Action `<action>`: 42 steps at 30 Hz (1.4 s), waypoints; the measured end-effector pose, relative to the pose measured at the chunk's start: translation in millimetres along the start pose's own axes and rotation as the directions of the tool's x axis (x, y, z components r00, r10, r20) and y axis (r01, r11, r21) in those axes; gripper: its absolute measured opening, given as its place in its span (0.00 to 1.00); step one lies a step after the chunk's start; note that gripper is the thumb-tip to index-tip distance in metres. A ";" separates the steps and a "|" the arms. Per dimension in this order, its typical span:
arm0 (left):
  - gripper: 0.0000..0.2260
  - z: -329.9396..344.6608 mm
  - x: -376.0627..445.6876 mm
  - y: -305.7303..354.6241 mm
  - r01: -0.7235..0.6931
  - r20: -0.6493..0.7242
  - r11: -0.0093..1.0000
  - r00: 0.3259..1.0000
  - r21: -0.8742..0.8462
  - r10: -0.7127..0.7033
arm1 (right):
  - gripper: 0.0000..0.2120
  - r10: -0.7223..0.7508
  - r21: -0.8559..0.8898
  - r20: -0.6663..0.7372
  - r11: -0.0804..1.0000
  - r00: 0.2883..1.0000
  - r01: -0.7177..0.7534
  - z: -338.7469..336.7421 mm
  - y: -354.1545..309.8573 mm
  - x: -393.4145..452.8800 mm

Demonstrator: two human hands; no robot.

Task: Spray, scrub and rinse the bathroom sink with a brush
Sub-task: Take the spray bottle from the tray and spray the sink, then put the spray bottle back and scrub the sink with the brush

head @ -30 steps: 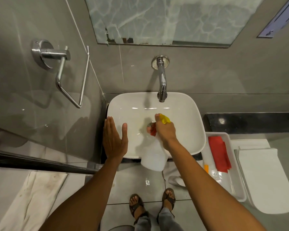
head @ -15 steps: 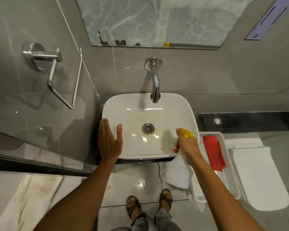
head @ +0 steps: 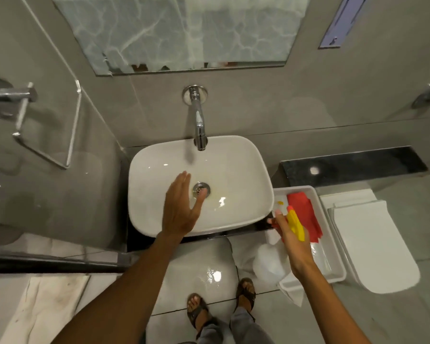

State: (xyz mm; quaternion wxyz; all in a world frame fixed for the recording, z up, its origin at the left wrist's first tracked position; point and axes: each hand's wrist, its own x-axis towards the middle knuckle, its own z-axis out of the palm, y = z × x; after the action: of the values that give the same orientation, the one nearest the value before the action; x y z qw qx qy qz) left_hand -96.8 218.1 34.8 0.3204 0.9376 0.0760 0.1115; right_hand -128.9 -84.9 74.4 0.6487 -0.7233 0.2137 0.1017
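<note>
The white basin sink (head: 243, 170) sits below a chrome wall tap (head: 198, 125), with a round metal drain (head: 201, 188) at its middle. My left hand (head: 181, 207) hovers open over the basin, fingers spread, thumb beside the drain. My right hand (head: 292, 240) grips a white spray bottle (head: 271, 263) by its yellow and red trigger head (head: 296, 225), held over the near end of the white tray (head: 338, 269) right of the sink. No brush is visible.
A red cloth (head: 305, 212) lies in the tray. A closed white toilet lid (head: 372, 244) stands further right, below a black ledge (head: 353, 167). A chrome towel ring (head: 23, 115) hangs on the glass at the left. Wet floor tiles and my sandalled feet (head: 221, 306) are below.
My right hand carried the spray bottle from over the drain rightward to the tray. My left hand left the sink's left rim and moved over the basin.
</note>
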 end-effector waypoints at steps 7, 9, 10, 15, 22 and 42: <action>0.36 84.0 3.0 124.1 -0.167 0.102 0.984 0.979 -0.068 0.174 | 0.21 -0.091 -0.091 -0.249 0.993 0.964 0.070 -85.2 42.9 45.6; 0.39 106.9 5.5 146.8 -0.146 0.149 0.987 0.976 -0.073 0.156 | 0.22 -0.164 -0.128 -0.307 0.983 0.938 0.130 -102.8 56.3 59.2; 0.40 118.6 7.6 155.2 -0.158 0.180 0.986 0.970 -0.061 0.166 | 0.22 -0.183 -0.142 -0.324 0.979 0.928 0.144 -110.9 62.7 65.9; 0.42 163.2 17.9 165.8 -0.234 0.290 0.972 0.931 0.005 0.222 | 0.15 -0.260 -0.285 -0.315 0.943 0.913 0.170 -137.1 109.7 107.0; 0.39 183.2 20.3 158.4 -0.267 0.289 0.962 0.926 0.047 0.243 | 0.14 -0.257 -0.309 -0.332 0.939 0.908 0.153 -148.8 162.3 146.9; 0.38 194.2 21.0 148.2 -0.209 0.279 0.977 0.942 0.051 0.187 | 0.24 -0.041 -0.164 -0.526 0.985 0.849 -0.054 -163.8 240.6 113.7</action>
State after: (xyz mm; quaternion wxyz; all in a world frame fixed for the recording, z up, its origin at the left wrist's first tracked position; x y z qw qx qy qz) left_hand -15.9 -6.9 -19.8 0.2772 0.9590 -0.0589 0.0098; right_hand -155.3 -282.0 -166.6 0.4994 -0.7762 0.3765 -0.0803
